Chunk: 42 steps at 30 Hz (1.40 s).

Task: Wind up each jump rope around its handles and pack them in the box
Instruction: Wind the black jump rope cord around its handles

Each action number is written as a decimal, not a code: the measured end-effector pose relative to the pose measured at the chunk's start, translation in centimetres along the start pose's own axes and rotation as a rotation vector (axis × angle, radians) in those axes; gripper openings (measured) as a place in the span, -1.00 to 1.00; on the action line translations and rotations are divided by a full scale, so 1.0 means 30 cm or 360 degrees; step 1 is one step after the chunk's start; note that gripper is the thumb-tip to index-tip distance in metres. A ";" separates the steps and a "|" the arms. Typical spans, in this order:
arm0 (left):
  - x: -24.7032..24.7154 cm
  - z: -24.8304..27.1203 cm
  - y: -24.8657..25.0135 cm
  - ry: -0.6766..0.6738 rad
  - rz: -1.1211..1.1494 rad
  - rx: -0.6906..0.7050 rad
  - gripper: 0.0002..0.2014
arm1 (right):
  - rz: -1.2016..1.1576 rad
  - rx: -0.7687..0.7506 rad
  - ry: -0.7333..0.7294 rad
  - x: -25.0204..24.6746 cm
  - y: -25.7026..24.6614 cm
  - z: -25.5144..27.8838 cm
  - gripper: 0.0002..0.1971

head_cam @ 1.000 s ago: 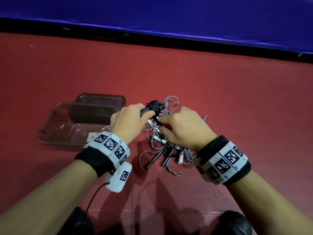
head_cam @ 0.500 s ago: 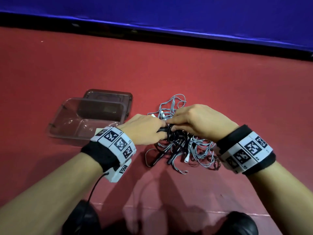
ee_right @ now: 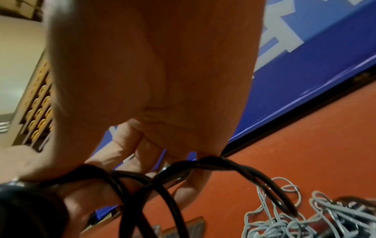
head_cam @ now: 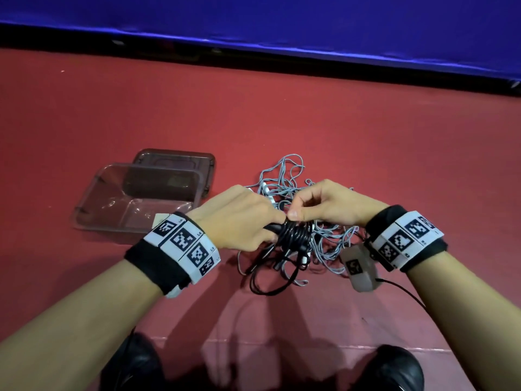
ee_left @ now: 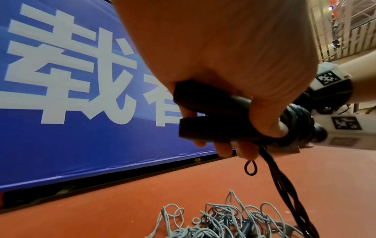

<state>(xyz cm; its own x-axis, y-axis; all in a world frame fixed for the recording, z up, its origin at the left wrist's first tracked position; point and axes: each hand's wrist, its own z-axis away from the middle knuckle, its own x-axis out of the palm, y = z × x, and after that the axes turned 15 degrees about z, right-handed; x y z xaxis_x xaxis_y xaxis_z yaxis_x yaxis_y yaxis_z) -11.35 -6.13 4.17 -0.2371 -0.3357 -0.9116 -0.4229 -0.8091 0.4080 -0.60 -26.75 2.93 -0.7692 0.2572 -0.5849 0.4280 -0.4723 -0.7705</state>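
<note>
So the black cord jump rope (head_cam: pixel 294 235) is mid-wind right now: a fat coil of turns sits around its two black plastic handles (ee_left: pixel 213 119), held up just above the red floor (head_cam: pixel 366 131), with a loose loop of cord hanging below and trailing onto the floor. The left hand (head_cam: pixel 239 218) has its fingers curled tight round both handles, side by side. The right hand (head_cam: pixel 324 204) has thumb and fingers pinching the cord right at the top of the coil, so I'd call this the wrapping step, fairly far along for this rope. Next move probably needs the slack fed round without snagging the tangled pile of grey cord ropes (head_cam: pixel 296 187) lying directly underneath, then the tail tucked in so it doesn't spring open. The clear plastic rectangular box (head_cam: pixel 93 198) sits just left of the left wrist, open, nothing packed that I can see, with its tinted lid (head_cam: pixel 174 158) behind it. Plenty of open floor all round; the blue banner wall (head_cam: pixel 282 29) is well back.
</note>
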 end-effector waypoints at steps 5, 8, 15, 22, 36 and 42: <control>0.002 -0.006 0.017 0.0441 0.0779 -0.0315 -0.62 | -0.0719 0.0063 0.0246 0.037 0.026 -0.007 -0.85; 0.018 -0.012 0.026 0.0532 0.1125 -0.0324 -0.52 | -0.1128 0.0118 0.0325 0.096 0.015 -0.026 -0.77; 0.062 -0.024 -0.032 0.0930 0.1665 -0.0334 -0.60 | -0.0760 0.0132 0.0447 0.178 0.027 -0.062 -0.66; 0.069 -0.038 -0.129 0.1346 0.1936 -0.0634 -0.64 | -0.0481 0.0103 0.0484 0.214 0.012 -0.062 -0.93; 0.095 -0.013 -0.272 0.1814 0.1936 -0.0939 -0.77 | -0.0042 0.0301 0.0885 0.175 0.157 -0.063 -0.76; 0.075 0.051 -0.334 0.1915 0.1728 -0.1127 -0.68 | -0.1041 0.0287 0.1376 0.149 0.190 -0.058 -0.81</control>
<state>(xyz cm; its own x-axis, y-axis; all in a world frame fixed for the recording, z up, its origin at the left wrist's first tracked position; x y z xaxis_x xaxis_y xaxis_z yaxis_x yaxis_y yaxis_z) -8.99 1.95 -1.88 0.7252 -0.6851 0.0689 -0.0248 0.0739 0.9970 -0.76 -26.82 -4.51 -0.2000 0.9735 -0.1111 -0.0710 -0.1275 -0.9893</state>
